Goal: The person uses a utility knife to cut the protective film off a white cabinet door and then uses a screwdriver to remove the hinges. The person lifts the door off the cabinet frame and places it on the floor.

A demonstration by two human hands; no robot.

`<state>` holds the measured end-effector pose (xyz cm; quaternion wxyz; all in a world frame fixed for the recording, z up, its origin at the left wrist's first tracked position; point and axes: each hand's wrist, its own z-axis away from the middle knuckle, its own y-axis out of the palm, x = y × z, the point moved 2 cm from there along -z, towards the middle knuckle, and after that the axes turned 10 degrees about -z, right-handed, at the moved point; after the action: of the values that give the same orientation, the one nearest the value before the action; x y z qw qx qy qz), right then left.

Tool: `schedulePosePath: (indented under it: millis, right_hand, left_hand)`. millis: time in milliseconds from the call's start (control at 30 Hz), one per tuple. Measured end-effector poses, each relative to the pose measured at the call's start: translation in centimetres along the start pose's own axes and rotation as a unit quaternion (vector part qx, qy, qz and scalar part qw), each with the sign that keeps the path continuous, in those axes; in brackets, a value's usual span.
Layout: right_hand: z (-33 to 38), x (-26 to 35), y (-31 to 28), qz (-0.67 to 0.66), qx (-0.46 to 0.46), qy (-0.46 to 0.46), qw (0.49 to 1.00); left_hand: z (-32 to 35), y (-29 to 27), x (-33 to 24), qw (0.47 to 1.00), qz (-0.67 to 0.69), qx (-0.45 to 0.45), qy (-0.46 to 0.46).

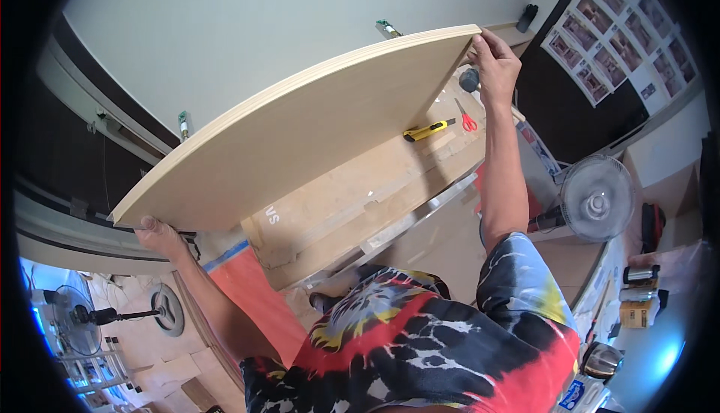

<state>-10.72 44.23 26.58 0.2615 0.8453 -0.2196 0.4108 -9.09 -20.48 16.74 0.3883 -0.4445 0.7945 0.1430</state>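
Plywood, a large pale flat sheet, tilts above the cardboard-covered workbench as your left hand grips its near-left corner and your right hand clasps its far-right corner; a yellow utility knife lies beneath.

Grid of small photo sheets, white-bordered rectangles with reddish-brown pictures, pinned on dark wall panel at 2 o'clock. Yellow-brown carton with dark print at 4 o'clock, below steel mug, on right-hand shelf. Blue-and-white label on pale container at 5 o'clock, near lower rim. Flattened brown cardboard with white lettering near centre, under raised board. No screens in view.
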Motion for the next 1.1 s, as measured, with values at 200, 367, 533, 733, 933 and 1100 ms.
schedulePosePath:
  millis: [200, 367, 533, 733, 933, 1100]
  right_hand:
    - [-2.4, -0.7, -2.2, -0.012, 0.033, -0.013, 0.999]
    - [-4.4, -0.8, -2.9, 0.023, 0.107, 0.031, 0.993]
    - [-4.4, -0.2, -4.7, 0.078, 0.100, 0.028, 0.991]
    - [-6.9, -1.6, -5.9, 0.165, 0.103, 0.135, 0.972]
    - [-9.4, 2.2, -4.6, 0.382, 0.169, 0.094, 0.903]
    - [-9.4, 3.5, -3.0, 0.531, 0.177, 0.072, 0.826]
  left_hand:
    - [0.1, 0.3, -0.2, 0.999, -0.036, 0.014, -0.010]
    - [-0.6, -2.5, 5.5, 0.958, -0.285, 0.008, 0.008]
    - [0.6, -0.8, 2.8, 0.976, -0.206, 0.024, 0.071]
    - [1.5, -0.3, -1.7, 0.992, 0.126, -0.023, -0.020]
    - [1.9, -0.2, -3.1, 0.976, 0.208, -0.008, -0.062]
    - [2.1, -0.1, -3.4, 0.974, 0.222, -0.009, -0.053]
